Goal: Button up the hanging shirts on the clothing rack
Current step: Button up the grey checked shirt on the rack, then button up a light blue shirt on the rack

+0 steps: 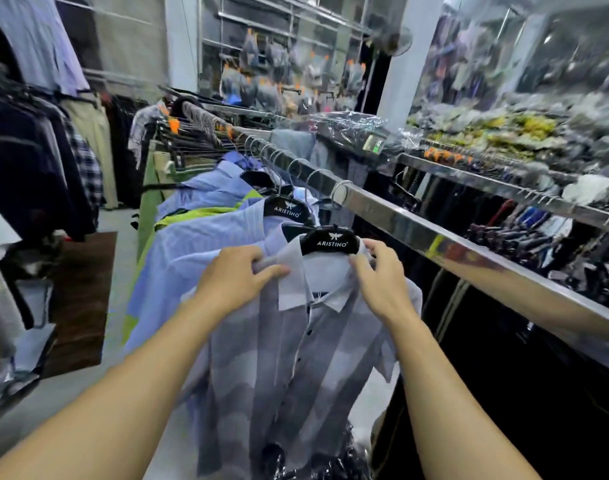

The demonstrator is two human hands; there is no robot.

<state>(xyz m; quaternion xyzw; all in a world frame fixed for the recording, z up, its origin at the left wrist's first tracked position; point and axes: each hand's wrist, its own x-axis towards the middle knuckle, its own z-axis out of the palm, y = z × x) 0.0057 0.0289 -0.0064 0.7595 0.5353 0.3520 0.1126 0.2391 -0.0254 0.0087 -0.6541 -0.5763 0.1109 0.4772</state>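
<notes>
Head view: a long chrome clothing rack (pixel 417 230) runs across a crowded shop, a row of pale blue shirts (pixel 206 237) packed along it on black hangers. Nearest the camera hangs a grey banded shirt (pixel 289 375) with a white collar (pixel 296 275) and dark buttons, its front placket lying closed as far as can be seen (the top button under the collar is hard to make out). The left hand (pixel 233 278) pinches the left collar wing between thumb and curled fingers; the right hand (pixel 379 278) grips the fabric at the right shoulder beside the hanger (pixel 330 241), fingers curled round the cloth. The likely risk from here is a sideways tug sliding the shoulder off the hanger, or pulling the collar askew so the top buttonhole misses its button.
</notes>
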